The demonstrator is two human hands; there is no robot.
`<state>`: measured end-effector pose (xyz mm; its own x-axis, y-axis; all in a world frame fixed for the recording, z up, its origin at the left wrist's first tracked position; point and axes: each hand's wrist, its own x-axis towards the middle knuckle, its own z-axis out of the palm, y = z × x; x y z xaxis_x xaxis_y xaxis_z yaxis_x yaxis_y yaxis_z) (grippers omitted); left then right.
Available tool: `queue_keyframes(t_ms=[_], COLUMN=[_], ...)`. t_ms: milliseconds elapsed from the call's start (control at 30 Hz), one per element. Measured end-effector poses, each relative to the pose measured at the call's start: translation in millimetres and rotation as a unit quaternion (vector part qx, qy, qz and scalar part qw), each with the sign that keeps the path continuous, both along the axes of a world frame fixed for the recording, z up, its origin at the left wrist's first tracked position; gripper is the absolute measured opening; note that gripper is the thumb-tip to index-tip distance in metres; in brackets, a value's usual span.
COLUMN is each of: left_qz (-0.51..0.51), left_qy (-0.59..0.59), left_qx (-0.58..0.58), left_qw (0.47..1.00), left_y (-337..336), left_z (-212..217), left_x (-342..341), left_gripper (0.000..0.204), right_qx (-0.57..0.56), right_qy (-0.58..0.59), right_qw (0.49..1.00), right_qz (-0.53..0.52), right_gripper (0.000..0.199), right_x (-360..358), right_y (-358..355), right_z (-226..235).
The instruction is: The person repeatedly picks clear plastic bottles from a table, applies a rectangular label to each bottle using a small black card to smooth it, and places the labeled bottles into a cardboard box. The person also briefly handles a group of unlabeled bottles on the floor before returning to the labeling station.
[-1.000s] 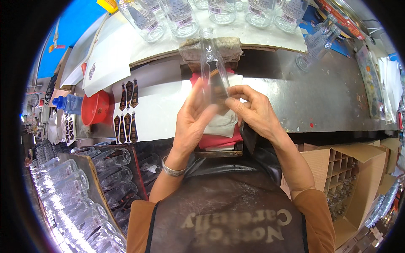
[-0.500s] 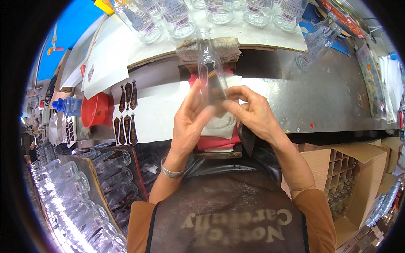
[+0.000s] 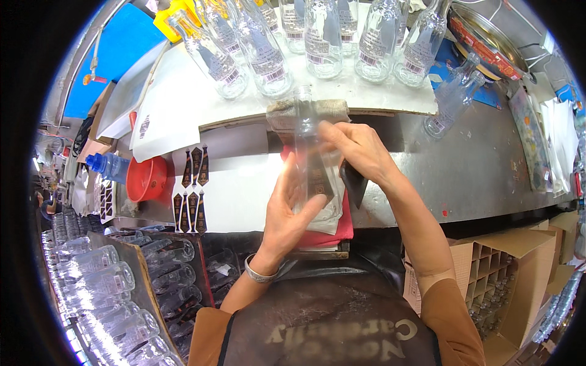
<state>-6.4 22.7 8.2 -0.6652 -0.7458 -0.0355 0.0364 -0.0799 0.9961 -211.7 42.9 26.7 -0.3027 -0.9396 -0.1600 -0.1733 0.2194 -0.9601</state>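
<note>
A clear glass bottle [image 3: 307, 160], blurred, lies with its neck pointing away from me over a rolled cloth [image 3: 334, 111]. My left hand [image 3: 288, 210] holds its lower body, thumb on the near side and fingers along the left. A dark tie-shaped label [image 3: 318, 178] shows at the bottle's body. Bent fingers of my right hand [image 3: 359, 151] touch the bottle near its shoulder. Below that palm hangs a dark flat piece [image 3: 353, 184], seemingly held in the hand. White paper and a pink cloth [image 3: 343, 227] lie beneath the bottle.
Several labelled bottles [image 3: 323, 46] stand on a white board ahead. Tie-shaped labels [image 3: 190, 210] lie on white paper at left, by a red bowl [image 3: 146, 178]. Bottles [image 3: 101, 268] fill racks at lower left. A divided carton [image 3: 519, 268] stands at right.
My right hand has moved farther up the bottle toward its neck, the dark piece moving with it. The left hand remains at the lower body. The whole view has shifted downward.
</note>
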Motion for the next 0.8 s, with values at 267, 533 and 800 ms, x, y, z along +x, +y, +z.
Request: queue_keyframes(t_ms=[267,533,800], left_qz=[-0.017,0.023,0.037], left_qy=[-0.001,-0.004,-0.016], left_qx=[-0.012,-0.049,-0.073], left_qw=[1.000,0.999,0.997], left_y=[-0.3,2.1,2.8], left_z=[-1.7,-9.8,-13.0], left_x=[0.5,-1.5,-4.4], left_gripper=[0.085,0.086,0.086], right_qx=[0.012,0.000,-0.081], right_qy=[0.083,0.029,-0.420], right_qw=[0.996,0.999,0.839], right_qz=[0.009,-0.018,-0.336], right_gripper=[0.065,0.064,0.042], right_x=[5.9,4.4,-13.0], right_y=[-9.1,-6.6,46.2], right_z=[3.2,-6.4,-91.3])
